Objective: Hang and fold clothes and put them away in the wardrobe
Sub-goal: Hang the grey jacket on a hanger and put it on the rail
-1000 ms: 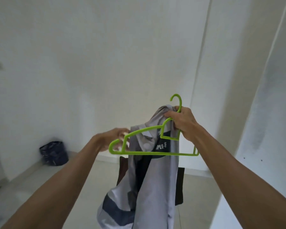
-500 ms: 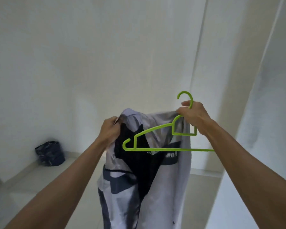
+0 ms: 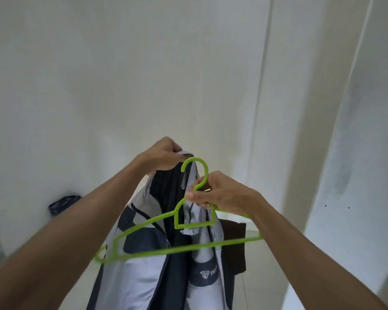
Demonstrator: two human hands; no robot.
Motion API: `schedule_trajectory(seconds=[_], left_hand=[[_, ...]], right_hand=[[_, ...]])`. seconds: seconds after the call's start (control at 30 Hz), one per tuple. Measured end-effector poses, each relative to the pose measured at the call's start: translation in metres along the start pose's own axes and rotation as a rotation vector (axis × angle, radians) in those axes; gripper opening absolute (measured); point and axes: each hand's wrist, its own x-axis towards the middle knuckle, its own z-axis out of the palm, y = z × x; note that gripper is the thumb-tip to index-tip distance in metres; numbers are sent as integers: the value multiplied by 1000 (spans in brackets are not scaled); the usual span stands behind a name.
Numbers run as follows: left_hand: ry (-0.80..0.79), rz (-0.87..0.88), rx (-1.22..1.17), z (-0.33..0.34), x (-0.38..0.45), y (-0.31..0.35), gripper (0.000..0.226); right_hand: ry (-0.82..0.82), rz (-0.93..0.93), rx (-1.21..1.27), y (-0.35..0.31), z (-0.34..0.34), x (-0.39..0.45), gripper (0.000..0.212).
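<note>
At the far left, low against the smooth white painted wall (image 3: 121, 63), sits one crumpled dark blue plastic bag (image 3: 62, 203) on the pale floor, partly hidden behind the left forearm. The left hand (image 3: 164, 156) is raised highest, its fingers curled tight around a bunched fold at the top of one light grey and navy jacket (image 3: 143, 271) of thin, slightly glossy fabric. The jacket hangs from that grip in long soft folds, open down the front so the dark lining shows, with navy panels across the chest and a small white printed logo on a navy patch lower right. In front of it is one bright green plastic clothes hanger (image 3: 188, 247), a thin moulded frame with a rounded hook on top, a small square-cornered inner loop under the neck, sloping shoulders and a straight bottom bar ending in a notched curl at the left tip. It is tilted, the left end lower. The right hand (image 3: 222, 195) grips the hanger at its neck just below the hook, fingers closed around the plastic and also pinching a bit of grey jacket cloth. Behind the jacket to the right hangs one dark brown cloth (image 3: 233, 247), flat and matte. Furthest right stands a white panel (image 3: 356, 175) with faint grey smudges.
</note>
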Motion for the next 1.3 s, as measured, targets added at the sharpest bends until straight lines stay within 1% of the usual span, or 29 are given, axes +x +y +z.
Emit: schedule_trajectory(seconds=[0.1, 0.17, 0.2, 0.27, 0.33, 0.37, 0.47, 0.6, 0.67, 0.73, 0.8, 0.83, 0.9, 0.93, 0.97, 1.03, 1.1, 1.13, 1.2, 1.27, 1.3], left_hand=[[-33, -23, -35, -8, -3, -1, 41], [-48, -17, -43, -11, -2, -1, 42], [-49, -17, -43, -13, -2, -1, 40], [-30, -5, -23, -16, -2, 0, 33], [-21, -9, -6, -19, -3, 0, 30], [-26, -13, -7, -20, -4, 0, 29], [-46, -32, -37, -23, -7, -2, 30], [-101, -36, -133, -28, -11, -7, 26], [-137, -15, -125, -32, -14, -10, 24], [-167, -4, -69, -39, -16, -16, 27], [-221, -9, -14, -47, -20, -27, 40], [-263, -19, 46, -50, -22, -33, 44], [-320, -19, 261, -46, -25, -45, 41], [-306, -23, 360, -40, -26, -52, 36], [-257, -22, 428, -34, -27, -59, 32], [-115, -34, 476, -22, -29, -81, 31], [17, -68, 481, -14, -36, -107, 36], [79, -97, 429, -11, -39, -121, 36], [188, -160, 194, -10, -47, -133, 36], [264, -197, -38, -15, -46, -130, 33], [289, -205, -112, -20, -44, -124, 29]], right_hand=[[132, -72, -113, -8, 2, 12, 32], [209, -140, -110, -14, 6, 19, 23], [233, -146, -74, -16, 9, 22, 26], [251, -44, -4, -15, 16, 28, 45], [274, 20, -33, -11, 22, 34, 54], [287, 20, -45, -10, 24, 36, 53], [331, -45, -30, -10, 27, 41, 27], [318, -52, -39, 0, 32, 44, 27], [309, -58, -21, 7, 30, 43, 27], [295, -79, 6, 9, 22, 40, 28], [259, -108, 42, 7, 8, 35, 22], [235, -115, 54, 2, 1, 33, 22], [194, -129, 36, -8, -11, 30, 24], [176, -135, 20, -14, -17, 30, 26], [162, -137, 9, -21, -20, 29, 29], [152, -158, -44, -32, -27, 29, 37], [180, -165, -68, -35, -34, 29, 44], [198, -164, -63, -34, -39, 28, 47], [227, -144, -88, -31, -46, 27, 51], [263, -107, -170, -28, -48, 27, 51], [303, -82, -212, -27, -47, 28, 49]])
